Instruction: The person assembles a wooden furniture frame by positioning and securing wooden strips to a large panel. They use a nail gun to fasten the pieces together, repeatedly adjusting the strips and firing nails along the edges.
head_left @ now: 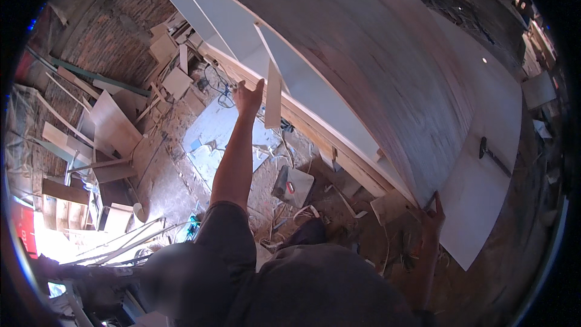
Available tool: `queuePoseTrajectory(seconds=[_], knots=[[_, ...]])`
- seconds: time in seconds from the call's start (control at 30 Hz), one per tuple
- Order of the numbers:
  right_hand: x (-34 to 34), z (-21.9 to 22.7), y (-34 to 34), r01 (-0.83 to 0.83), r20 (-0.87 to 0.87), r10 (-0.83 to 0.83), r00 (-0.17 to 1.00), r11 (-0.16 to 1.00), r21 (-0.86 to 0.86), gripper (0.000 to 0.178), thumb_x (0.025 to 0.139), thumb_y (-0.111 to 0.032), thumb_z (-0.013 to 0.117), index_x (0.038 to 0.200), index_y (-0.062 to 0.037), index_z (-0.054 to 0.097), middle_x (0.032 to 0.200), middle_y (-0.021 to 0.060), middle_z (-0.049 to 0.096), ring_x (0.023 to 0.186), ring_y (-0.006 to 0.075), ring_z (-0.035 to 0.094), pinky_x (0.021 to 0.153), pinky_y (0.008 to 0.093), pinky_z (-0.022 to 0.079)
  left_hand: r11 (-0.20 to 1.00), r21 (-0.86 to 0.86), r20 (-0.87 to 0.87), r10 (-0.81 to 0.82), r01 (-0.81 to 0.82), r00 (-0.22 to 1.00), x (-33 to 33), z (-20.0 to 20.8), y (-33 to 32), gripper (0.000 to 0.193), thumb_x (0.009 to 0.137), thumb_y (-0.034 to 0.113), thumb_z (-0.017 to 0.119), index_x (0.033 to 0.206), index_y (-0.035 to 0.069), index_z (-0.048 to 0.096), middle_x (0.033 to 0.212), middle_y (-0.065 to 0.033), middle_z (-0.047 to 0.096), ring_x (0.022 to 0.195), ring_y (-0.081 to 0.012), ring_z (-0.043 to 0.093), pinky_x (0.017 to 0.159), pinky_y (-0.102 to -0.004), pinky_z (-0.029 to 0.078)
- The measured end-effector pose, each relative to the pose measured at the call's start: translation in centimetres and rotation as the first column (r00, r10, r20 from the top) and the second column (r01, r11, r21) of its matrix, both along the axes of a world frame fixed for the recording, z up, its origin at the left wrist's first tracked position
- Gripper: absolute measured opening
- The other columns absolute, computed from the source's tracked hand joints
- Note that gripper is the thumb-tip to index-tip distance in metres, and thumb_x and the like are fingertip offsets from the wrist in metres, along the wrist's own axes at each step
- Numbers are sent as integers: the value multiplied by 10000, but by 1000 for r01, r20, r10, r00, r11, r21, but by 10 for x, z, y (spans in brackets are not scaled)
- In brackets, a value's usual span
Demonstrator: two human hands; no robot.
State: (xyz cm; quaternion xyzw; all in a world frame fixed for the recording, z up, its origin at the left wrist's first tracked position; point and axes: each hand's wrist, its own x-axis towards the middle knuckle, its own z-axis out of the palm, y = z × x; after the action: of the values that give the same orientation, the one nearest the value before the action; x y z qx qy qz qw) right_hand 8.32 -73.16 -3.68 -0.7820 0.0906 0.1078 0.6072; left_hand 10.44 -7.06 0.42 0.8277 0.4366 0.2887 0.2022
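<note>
A large brown plywood sheet [363, 42] is raised at an angle over a long box-like wooden frame with a pale panel [315, 94] inside. My right hand [431, 215] grips the sheet's near right corner. My left hand [248, 98] reaches out to the frame's near long edge [302, 118], its thumb and fingers apart, and nothing shows between them. Just right of that hand, a narrow wooden strip [273, 95] slants across the frame's edge. A hammer [493, 156] lies on a white board [484, 200] to the right.
Offcuts and boards [115, 121] pile up along the left by a brick wall [115, 18]. A pale sheet [212, 139] lies on the littered floor. Near my feet are a grey case-like object [293, 186] and wood scraps. Cords [224, 94] run beside the frame.
</note>
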Motion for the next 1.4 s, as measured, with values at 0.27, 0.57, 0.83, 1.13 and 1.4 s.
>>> queuePoseTrajectory(seconds=[0.27, 0.57, 0.83, 1.13, 1.4], knots=[[9, -46, -34, 11, 27, -6, 1000, 981, -195, 852, 779, 48, 681, 1555, -115, 371, 630, -11, 564, 538, 57, 435, 473, 244, 347, 903, -382, -78, -245, 198, 966, 51, -20, -23, 898, 778, 532, 768, 1387, -53, 462, 1309, -300, 573, 1198, -414, 597, 969, -467, 528], [19, -75, -55, 19, -150, -24, 988, 999, -33, 746, 877, 59, 689, 1531, -4, 335, 1304, 238, 595, 1018, 238, 656, 828, 363, 610, 560, -745, 322, -174, 362, 931, 21, -53, -21, 317, 910, 207, 665, 1102, -45, 636, 905, -115, 660, 735, -223, 639, 641, -404, 547], [8, -23, -20, -122, 34, 132, 991, 968, -221, 669, 941, -84, 670, 1510, 57, 348, 898, 134, 706, 762, 143, 615, 658, 277, 514, 854, -313, 780, -18, 415, 625, -58, -36, -97, 411, 954, 31, 600, 1326, 43, 424, 1036, -49, 592, 959, -143, 594, 823, -310, 500], [11, -38, -32, -139, 36, 142, 989, 988, -69, 939, 731, 8, 793, 1535, 39, 309, 981, 218, 714, 831, 206, 675, 725, 298, 545, 887, 11, 659, -353, 461, 664, -10, 71, -88, 305, 948, -41, 554, 1224, 29, 444, 1051, -92, 627, 989, -166, 610, 855, -305, 479], [9, -93, -52, -137, 173, 147, 974, 988, -68, 884, 758, 22, 758, 1527, 44, 323, 760, 78, 689, 645, 112, 613, 577, 251, 480, 874, 107, 637, -426, 474, 642, 26, 103, -69, 323, 945, -34, 584, 1232, 19, 444, 1069, -114, 659, 1028, -176, 642, 849, -300, 500]])
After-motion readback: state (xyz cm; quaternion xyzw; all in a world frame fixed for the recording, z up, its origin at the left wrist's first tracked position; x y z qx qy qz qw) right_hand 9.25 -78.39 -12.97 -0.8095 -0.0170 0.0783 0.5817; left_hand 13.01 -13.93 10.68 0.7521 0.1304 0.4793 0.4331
